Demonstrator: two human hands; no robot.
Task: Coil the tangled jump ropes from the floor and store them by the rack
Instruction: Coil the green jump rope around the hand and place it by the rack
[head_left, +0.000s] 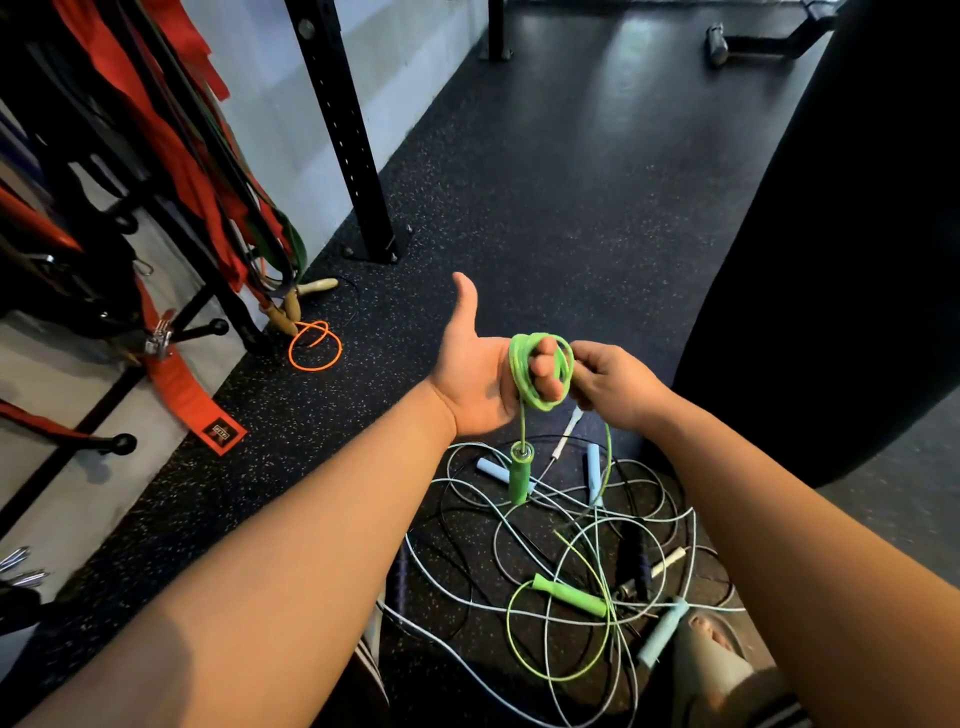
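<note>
So the green rope (515, 366) is looped round the curled fingers of my left hand (475, 382), thumb sticking out, right above the tangle (561, 545). My right hand (610, 384) pinches the strand beside those loops. One green handle (519, 475) dangles just over the tangle.

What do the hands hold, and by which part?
The green jump rope, by its cord: coils loop round fingers of the left hand; the right hand pinches the coil. One green handle dangles free.
</note>
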